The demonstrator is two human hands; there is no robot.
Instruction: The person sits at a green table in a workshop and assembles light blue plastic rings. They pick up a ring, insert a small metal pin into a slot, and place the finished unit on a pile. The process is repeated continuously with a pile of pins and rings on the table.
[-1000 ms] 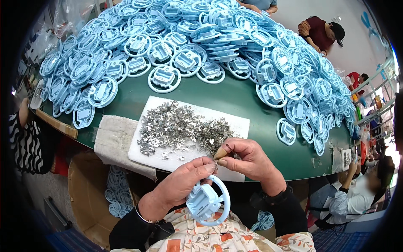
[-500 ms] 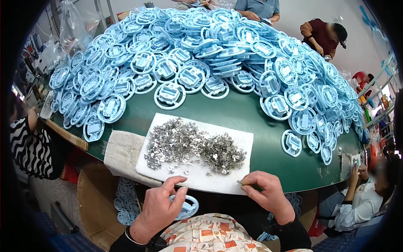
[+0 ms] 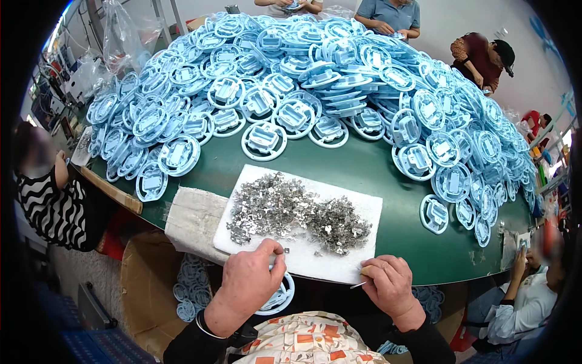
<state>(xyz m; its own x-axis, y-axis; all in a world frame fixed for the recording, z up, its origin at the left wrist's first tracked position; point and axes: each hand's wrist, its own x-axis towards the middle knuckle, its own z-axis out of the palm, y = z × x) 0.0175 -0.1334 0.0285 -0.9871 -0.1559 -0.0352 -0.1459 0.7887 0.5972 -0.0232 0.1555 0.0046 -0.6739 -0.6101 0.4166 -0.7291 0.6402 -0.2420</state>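
Note:
My left hand (image 3: 250, 284) is at the near edge of a white foam slab (image 3: 291, 263), index finger and thumb closed together; whatever they pinch is hidden. A loose small metal clip (image 3: 286, 250) lies right beside those fingertips. My right hand (image 3: 391, 288) is closed at the slab's near right corner on a thin tool (image 3: 358, 285), its slim metallic end sticking out leftward. Silvery metal clips (image 3: 273, 206) are heaped on the slab, with a darker heap (image 3: 341, 224) to the right. Below my left hand, a light-blue plastic wheel (image 3: 280, 297) is partly hidden.
A large pile of light-blue plastic wheels (image 3: 297, 115) covers the back of the green table (image 3: 339, 162). Grey-white cloth (image 3: 193, 217) lies left of the slab. A cardboard box (image 3: 142, 285) stands below the table edge. Other people sit or stand around, including one at right (image 3: 533, 297).
My left fingers have closed together at the slab's edge. My right fingers have curled in, and the thin tool's end now shows. The whole view has shifted slightly.

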